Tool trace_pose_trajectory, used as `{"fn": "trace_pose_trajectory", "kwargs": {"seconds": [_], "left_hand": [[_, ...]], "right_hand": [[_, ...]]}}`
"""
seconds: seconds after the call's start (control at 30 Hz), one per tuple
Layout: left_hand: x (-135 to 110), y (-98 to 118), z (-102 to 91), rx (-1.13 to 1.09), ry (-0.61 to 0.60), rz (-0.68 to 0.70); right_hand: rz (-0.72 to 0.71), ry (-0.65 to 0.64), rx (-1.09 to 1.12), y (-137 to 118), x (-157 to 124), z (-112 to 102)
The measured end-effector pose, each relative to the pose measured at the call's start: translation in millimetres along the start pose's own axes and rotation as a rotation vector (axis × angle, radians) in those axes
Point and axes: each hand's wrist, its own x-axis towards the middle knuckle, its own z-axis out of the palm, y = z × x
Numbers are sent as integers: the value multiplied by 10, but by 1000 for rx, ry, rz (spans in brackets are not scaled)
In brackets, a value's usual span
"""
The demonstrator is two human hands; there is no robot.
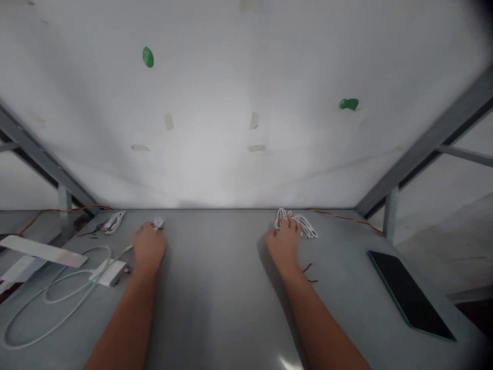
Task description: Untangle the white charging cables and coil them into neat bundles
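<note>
My left hand [150, 244] rests at the far left part of the grey tabletop, its fingers curled around a small white cable bundle [158, 222] that shows past the fingertips. Most of that bundle is hidden. Farther right, my right hand [285, 239] reaches to the back of the table, with bent fingers closed on a coiled white cable [280, 216]. Touching or very near those fingers on the right is a second white cable coil [307, 226]. Dark twist ties [309, 275] lie beside my right wrist.
On the left are a white charger [106, 272] with a long looped cable, a white bar-shaped thing [44, 250], and another cable coil [114, 222]. A dark phone [410, 293] lies at right. Behind stands a white panel [215, 169] between grey metal frames [427, 139].
</note>
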Motion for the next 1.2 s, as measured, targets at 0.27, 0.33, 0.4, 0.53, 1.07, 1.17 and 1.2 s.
{"fn": "trace_pose_trajectory", "kwargs": {"seconds": [0.27,0.33,0.4,0.53,1.07,1.17,1.2], "left_hand": [[-752,904,325,-609,-237,332],[-951,1035,352,-724,-315,384],[-1067,1097,361,-800,-372,408],[-1112,1100,373,-836,-441,382],[-1024,1060,232,-970,-621,330],[-1038,1064,220,-844,-541,386],[-1047,1071,214,-834,-521,391]], "right_hand": [[-144,-495,401,-576,-436,235],[-169,-547,467,-625,-465,239],[-183,-554,521,-635,-461,226],[-184,-555,572,-598,-432,228],[237,-613,825,-551,-320,281],[311,-648,908,-583,-301,246],[334,-647,921,-594,-301,236]]}}
